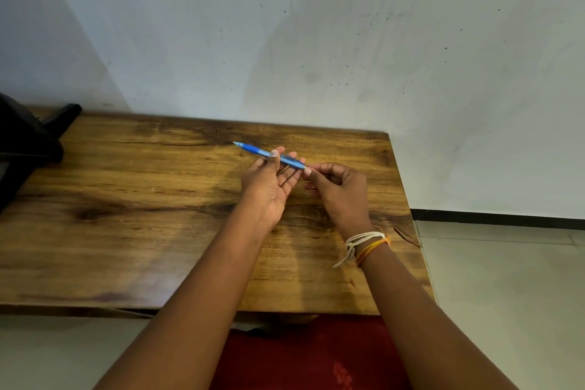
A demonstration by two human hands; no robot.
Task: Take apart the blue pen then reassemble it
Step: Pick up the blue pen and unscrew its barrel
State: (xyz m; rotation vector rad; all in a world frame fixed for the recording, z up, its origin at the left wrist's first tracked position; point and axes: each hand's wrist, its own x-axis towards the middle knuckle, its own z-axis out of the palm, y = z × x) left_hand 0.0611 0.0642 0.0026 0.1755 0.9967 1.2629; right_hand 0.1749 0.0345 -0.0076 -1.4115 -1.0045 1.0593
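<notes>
Right hand (335, 190), thread bands at its wrist, pinches the rear end of the blue pen (269, 154) between fingertips, probably to pull or twist it, while the left hand (269, 187) just beside it grips the barrel above the wooden table (126, 199), tip pointing away-left; no containers in view.

Both bare forearms reach up from the frame's lower edge to mid-frame, where the left hand (269, 187) pinches with thumb over fingers, palm turned right, while the right hand (338, 190), threads around its wrist, curls fingertips toward it.
</notes>
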